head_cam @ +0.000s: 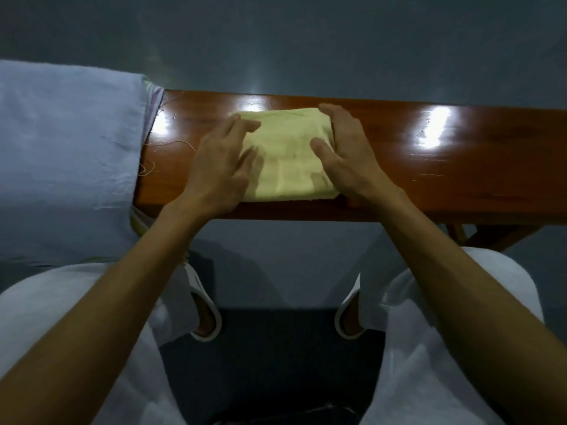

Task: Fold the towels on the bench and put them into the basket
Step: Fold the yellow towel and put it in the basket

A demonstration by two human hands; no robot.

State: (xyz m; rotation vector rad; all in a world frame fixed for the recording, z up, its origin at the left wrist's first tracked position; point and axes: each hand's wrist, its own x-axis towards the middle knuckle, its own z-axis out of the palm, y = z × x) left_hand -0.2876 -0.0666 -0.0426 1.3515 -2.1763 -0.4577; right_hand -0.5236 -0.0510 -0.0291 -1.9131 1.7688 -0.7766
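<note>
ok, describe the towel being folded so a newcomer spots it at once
Find the glossy wooden bench across the view. At its centre lies a folded towel, left hand and right hand resting on its sides. It is pale yellow; the cloth draped over the bench's left end is blue.

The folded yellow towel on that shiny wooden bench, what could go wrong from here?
The folded yellow towel lies with its near edge right at the front edge of the glossy brown wooden bench, so a nudge might slide it off. The left hand and right hand rest on its two sides; lifting it carelessly could let the folds fall open. The basket is not in view.
</note>
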